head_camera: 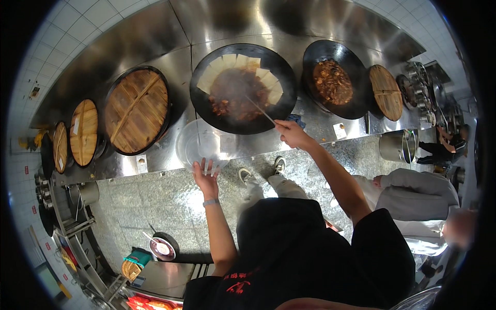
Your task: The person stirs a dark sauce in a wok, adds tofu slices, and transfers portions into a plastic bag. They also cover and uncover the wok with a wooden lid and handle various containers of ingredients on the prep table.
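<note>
A large black wok (201,104) steams in front of me, holding a red-brown stew (232,95) with pale dough sheets (273,91) overlapping along its far and side walls. My right hand (292,133) grips the handle of a metal utensil (260,108), whose far end is lost in steam over the stew. At the near left of the wok, my left hand (206,176) holds the rim of a clear plastic bowl (190,143) with spread fingers. A thin pale stick-like thing shows inside the bowl; I cannot tell what it is.
Woks with wooden lids (137,110) stand along the steel counter (248,149) at left. A second wok of stew (333,83) and another wooden lid (385,93) are at right. A blue cloth (296,120) lies by the wok. A person in grey (414,197) stands close on the right.
</note>
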A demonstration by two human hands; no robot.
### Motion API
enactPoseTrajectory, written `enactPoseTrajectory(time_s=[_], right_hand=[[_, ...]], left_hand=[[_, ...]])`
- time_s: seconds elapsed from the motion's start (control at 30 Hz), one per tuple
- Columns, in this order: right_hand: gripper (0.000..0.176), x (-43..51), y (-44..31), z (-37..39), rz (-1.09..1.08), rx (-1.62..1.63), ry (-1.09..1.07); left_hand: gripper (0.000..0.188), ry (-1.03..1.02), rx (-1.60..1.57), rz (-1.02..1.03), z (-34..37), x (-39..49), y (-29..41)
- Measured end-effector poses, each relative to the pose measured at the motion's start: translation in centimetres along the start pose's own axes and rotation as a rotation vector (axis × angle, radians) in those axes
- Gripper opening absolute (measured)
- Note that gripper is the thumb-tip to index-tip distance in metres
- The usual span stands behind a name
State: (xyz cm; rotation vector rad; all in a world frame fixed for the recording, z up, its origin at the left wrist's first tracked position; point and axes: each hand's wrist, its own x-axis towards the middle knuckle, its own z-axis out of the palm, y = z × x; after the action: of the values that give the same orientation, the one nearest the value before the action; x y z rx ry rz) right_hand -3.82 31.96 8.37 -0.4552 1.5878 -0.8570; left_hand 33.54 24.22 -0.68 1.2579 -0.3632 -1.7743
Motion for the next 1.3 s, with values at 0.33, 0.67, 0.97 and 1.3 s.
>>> enactPoseTrajectory(time_s=[0.33, 0.67, 0.97, 1.3], right_hand=[[0.05, -5.1, 1.5, 1.5, 0.187, 0.379, -0.236], [0.049, -8.5, 3.4, 4.3, 0.22, 0.428, -0.261], [0.044, -6.0, 0.5, 2.4, 0.002, 0.097, -0.205], [0.044, -10.6, 1.8, 5.7, 0.22, 0.456, -0.238]], left_hand=[[0.094, -0.008, 0.024, 0.046, 1.2, 1.1, 1.8], [0.095, -0.017, 0.046, 0.088, 1.8, 1.3, 0.7], [0.099, -0.02, 0.049, 0.091, 2.6, 0.4, -1.4], [0.096, -0.021, -0.01, 0.125, 2.0, 1.4, -0.7]])
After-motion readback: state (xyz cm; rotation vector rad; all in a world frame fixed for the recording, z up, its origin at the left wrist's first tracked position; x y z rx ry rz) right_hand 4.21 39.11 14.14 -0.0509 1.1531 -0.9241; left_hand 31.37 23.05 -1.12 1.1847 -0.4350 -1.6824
